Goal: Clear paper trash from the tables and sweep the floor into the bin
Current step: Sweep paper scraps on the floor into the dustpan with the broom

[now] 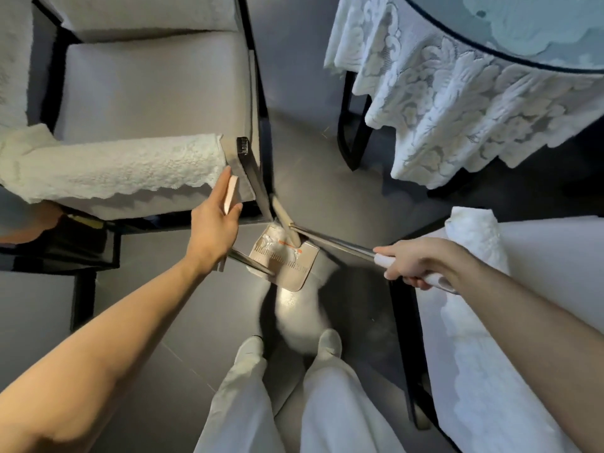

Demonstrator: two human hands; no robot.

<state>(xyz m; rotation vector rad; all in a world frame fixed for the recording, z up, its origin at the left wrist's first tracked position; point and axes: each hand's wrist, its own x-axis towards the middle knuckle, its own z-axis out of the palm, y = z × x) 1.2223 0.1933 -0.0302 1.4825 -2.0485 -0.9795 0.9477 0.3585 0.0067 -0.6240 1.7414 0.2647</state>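
A beige dustpan (295, 268) sits on the dark floor between two armchairs, just ahead of my feet, with white crumpled paper (273, 241) inside it. My left hand (214, 223) grips the pink top of the dustpan's long handle (231, 194). My right hand (413, 264) holds the white grip of the broom handle (340, 248), a metal pole that slants down to the left. The broom head (287, 223) sits at the dustpan's far edge, against the paper.
A white armchair (147, 103) with a black frame stands at the left, a second one (510, 322) at the right. A round glass table with a lace cloth (457, 93) is at the upper right. Dark floor (320, 171) lies between them.
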